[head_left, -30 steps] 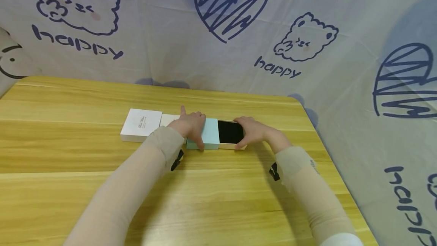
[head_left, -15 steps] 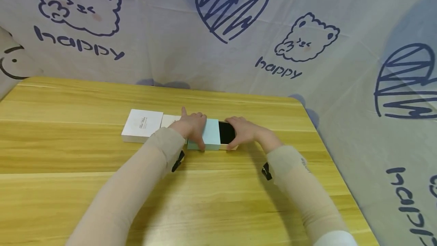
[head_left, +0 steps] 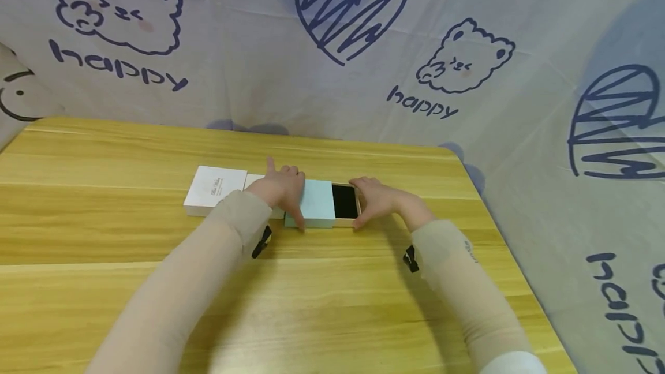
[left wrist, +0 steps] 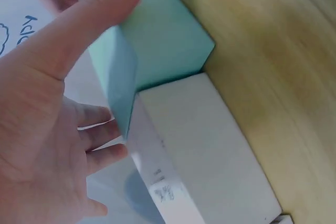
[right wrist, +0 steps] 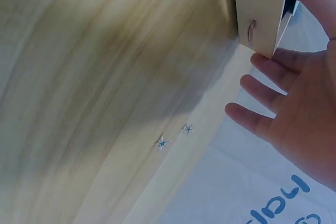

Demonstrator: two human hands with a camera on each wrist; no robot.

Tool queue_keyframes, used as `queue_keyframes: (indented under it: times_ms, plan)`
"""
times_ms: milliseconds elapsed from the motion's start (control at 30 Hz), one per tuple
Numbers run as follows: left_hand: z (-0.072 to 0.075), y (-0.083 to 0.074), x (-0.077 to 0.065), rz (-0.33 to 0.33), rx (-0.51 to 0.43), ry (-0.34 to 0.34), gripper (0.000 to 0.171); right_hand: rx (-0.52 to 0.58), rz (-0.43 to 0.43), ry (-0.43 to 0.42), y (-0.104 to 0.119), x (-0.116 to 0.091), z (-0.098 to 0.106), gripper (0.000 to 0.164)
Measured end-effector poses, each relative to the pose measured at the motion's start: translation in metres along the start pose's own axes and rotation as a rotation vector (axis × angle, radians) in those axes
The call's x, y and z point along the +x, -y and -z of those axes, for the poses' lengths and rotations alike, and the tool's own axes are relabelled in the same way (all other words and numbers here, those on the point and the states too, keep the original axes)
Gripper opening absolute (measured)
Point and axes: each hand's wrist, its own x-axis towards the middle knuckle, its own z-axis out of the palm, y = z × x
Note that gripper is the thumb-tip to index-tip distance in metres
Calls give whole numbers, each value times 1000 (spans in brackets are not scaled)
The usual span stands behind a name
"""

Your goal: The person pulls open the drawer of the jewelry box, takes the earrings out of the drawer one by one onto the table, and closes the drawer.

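Note:
A mint-green box sleeve (head_left: 318,201) lies on the table, and a cream-edged drawer with a black inside (head_left: 345,201) sticks out of its right end. My left hand (head_left: 283,189) holds the sleeve's left part, thumb across the front side and fingers at the far side. At the drawer's outer end, my right hand (head_left: 379,201) spans the width, thumb at the near corner and fingers at the far one. A small ribbon loop (right wrist: 251,32) shows on the drawer's end face in the right wrist view.
A cream box (left wrist: 205,145) adjoins the sleeve's left end, partly behind my left hand. Farther left sits a white box (head_left: 215,186) with small print. A printed cloth (head_left: 249,74) hangs behind the wooden table (head_left: 332,305).
The right hand has shifted left and the drawer has slid farther into the mint-green sleeve. Since half a second ago, the right hand has eased slightly right and the left hand slightly left.

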Motion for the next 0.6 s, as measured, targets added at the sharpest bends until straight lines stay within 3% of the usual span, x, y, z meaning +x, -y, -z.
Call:
queue_keyframes:
  times_ms: [600]
  plan:
    - [2, -7, 1, -9, -18, -2, 107, 15, 22, -2, 6, 5, -2, 101]
